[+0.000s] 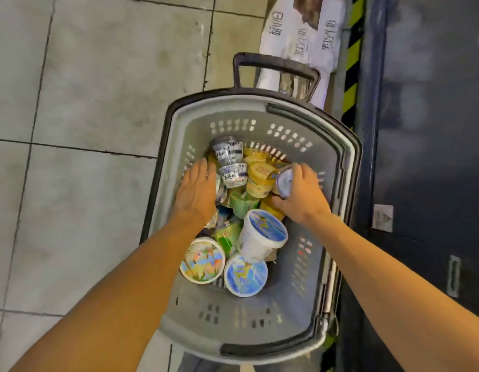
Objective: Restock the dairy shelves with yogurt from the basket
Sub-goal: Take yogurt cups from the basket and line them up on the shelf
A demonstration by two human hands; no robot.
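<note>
I see grey tiled floor on the left. My left hand is down in the grey perforated plastic shopping basket, fingers straight & relaxed, lying flat on the left side of the yogurt pile, gripping nothing. Just beside it to the right: two clear cups w/ dark print, stacked at the far end. Nearer me a round tub w/ a colourful painted lid sits at the pile's near-left, next to two white tubs w/ blue lids, one tilted & leaning over the other. Mid-pile: small green cartons & yellow cups, jumbled. My right hand is curled round a small cup w/ a pale purple foil lid at the pile's right edge, cup tipped on its side, lid facing left. Behind the basket: its dark pull handle, standing upright, & a white printed carton on the floor. Far right: dark cabinet base w/ a yellow-black hazard strip.
</note>
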